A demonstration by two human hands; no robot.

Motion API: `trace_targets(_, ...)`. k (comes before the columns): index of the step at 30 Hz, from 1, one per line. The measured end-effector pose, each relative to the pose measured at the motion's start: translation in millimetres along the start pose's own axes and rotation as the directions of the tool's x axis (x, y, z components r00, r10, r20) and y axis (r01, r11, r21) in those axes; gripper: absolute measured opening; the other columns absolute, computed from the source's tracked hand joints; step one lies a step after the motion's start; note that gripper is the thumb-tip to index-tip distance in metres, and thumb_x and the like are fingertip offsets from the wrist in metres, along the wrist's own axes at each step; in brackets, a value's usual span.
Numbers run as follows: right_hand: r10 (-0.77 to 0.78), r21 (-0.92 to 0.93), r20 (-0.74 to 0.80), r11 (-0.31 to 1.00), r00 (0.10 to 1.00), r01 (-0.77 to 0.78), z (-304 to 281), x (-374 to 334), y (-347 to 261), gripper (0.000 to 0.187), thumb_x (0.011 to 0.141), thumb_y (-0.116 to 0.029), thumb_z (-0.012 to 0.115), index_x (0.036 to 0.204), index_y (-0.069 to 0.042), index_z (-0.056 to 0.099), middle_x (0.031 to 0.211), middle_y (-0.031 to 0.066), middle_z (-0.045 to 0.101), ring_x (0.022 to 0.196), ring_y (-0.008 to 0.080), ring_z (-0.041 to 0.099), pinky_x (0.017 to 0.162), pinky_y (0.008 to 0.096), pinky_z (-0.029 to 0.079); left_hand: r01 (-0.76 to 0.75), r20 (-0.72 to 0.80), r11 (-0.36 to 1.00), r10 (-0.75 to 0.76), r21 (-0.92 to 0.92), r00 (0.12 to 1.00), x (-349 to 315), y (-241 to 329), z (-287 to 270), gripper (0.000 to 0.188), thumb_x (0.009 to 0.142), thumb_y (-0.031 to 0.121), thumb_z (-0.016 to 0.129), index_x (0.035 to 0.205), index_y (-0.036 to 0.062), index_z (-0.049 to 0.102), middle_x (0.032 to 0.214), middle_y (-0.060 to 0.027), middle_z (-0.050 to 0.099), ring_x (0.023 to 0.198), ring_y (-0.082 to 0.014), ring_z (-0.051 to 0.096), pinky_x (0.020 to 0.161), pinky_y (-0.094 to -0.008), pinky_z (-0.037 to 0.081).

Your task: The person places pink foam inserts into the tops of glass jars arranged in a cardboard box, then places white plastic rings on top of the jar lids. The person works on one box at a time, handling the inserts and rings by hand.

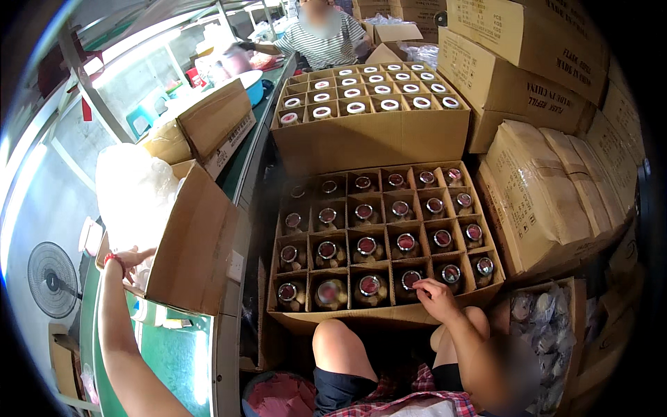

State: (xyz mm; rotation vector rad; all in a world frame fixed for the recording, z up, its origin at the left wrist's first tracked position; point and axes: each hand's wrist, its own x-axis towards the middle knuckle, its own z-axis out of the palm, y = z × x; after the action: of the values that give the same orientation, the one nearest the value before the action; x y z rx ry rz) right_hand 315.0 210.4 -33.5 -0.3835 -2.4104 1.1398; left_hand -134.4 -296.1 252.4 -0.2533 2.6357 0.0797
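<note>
My left hand (130, 263), a red bracelet at its wrist, reaches into the opening of a cardboard box (194, 247) on the green bench. Its visible fingers are apart; the box partly hides what they touch. Clear plastic wrap (132, 184) bulges from that box. In front of me stands a divided carton (379, 316) with a glass flask in each visible cell, most showing silvery rims and dark red tops. My right hand (438, 300) rests at its front row, fingers curled together, fingertips against the rim of one flask (411, 279). Whether they pinch something small is unclear.
Beyond stands another divided carton (368, 142) of white-ringed tops. Cardboard boxes (556, 201) are stacked at the right; an open box of plastic-wrapped pieces (545, 326) sits by my right knee. A person (323, 42) in stripes sits at the far end. A fan (53, 279) stands left.
</note>
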Motion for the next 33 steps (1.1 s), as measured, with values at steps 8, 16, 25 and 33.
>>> trace_targets(8,0.05,0.008,0.026,0.999,0.998,-0.051,-10.2,-2.7,-3.8,0.013,0.083,-0.006,0.059,0.094,-0.001,0.065,0.094,0.0142,0.066,0.087,0.0321,0.064,0.075,0.0361,0.051,0.045,0.113,0.986,-0.064,0.159,0.992,23.7,8.3,6.9,0.102,0.077,0.037,0.071,0.144,-0.0007,0.005,0.144,-0.0258,0.027,0.125,-0.0387,0.042,0.07,-0.0492,0.059)
trace_targets(16,0.097,0.093,0.061,0.99,0.993,-0.102,-5.8,-6.1,-1.8,0.014,0.085,-0.011,0.062,0.094,-0.001,0.066,0.09,0.0126,0.067,0.074,0.0233,0.066,0.064,0.0312,0.051,-0.013,0.163,0.991,-0.009,0.132,0.987,73.5,-21.9,5.1,0.1,0.076,0.037,0.072,0.143,-0.005,0.011,0.139,-0.0286,0.034,0.118,-0.0373,0.049,0.065,-0.045,0.061)
trace_targets(25,0.108,0.093,0.073,0.989,0.991,-0.115,-7.5,-10.5,5.4,0.014,0.085,-0.012,0.062,0.094,-0.003,0.067,0.087,0.0128,0.068,0.077,0.0243,0.066,0.065,0.0319,0.051,0.007,0.216,0.986,-0.044,0.167,0.975,47.6,2.1,5.3,0.077,0.076,0.018,0.071,0.135,-0.0053,0.028,0.134,-0.025,0.039,0.12,-0.04,0.046,0.065,-0.0509,0.061)
trace_targets(33,0.115,0.09,0.066,0.989,0.991,-0.121,-7.6,-10.3,-8.0,0.013,0.085,-0.011,0.062,0.092,-0.002,0.067,0.086,0.0128,0.068,0.073,0.0239,0.066,0.064,0.0316,0.051,-0.064,0.27,0.942,-0.029,0.33,0.963,41.1,3.9,2.0,0.08,0.075,0.014,0.071,0.139,-0.0025,0.026,0.137,-0.0228,0.037,0.122,-0.0401,0.044,0.066,-0.0514,0.061)
